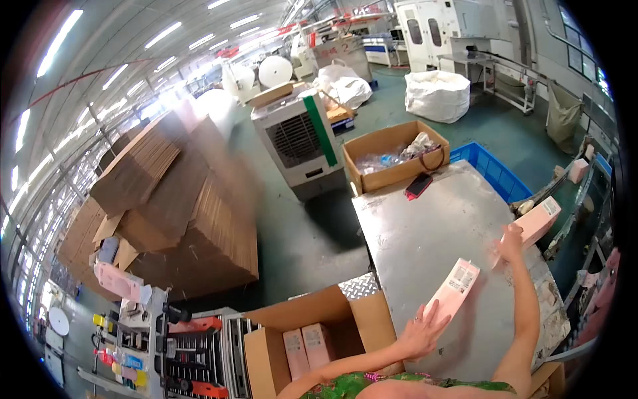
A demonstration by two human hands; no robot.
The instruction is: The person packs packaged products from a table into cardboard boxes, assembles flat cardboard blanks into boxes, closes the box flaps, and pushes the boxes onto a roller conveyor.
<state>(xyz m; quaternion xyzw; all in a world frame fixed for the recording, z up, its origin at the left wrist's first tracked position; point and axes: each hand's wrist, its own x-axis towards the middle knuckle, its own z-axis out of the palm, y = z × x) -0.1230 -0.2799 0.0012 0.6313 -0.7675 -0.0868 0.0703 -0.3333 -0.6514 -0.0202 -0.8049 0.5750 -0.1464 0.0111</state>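
My left hand [425, 332] is closed on the lower end of a long pink package [456, 286] with a printed label on its top end. That package is held tilted above the metal table [405, 226]. Farther right, my right hand [510, 243] grips the near end of another pink package [539, 221] at the table's right edge. Its fingertips are partly hidden and slightly blurred. Below my left forearm stands an open cardboard box [266, 349], with pink packages [307, 347] upright inside it.
A phone [419, 186] lies near a cardboard box of plastic scraps [399, 174] at the table's far end. Beside them is a blue crate [492, 174]. Stacked flat cartons [199, 233] and an air cooler [292, 139] stand left. A roller conveyor [196, 352] adjoins the open box.
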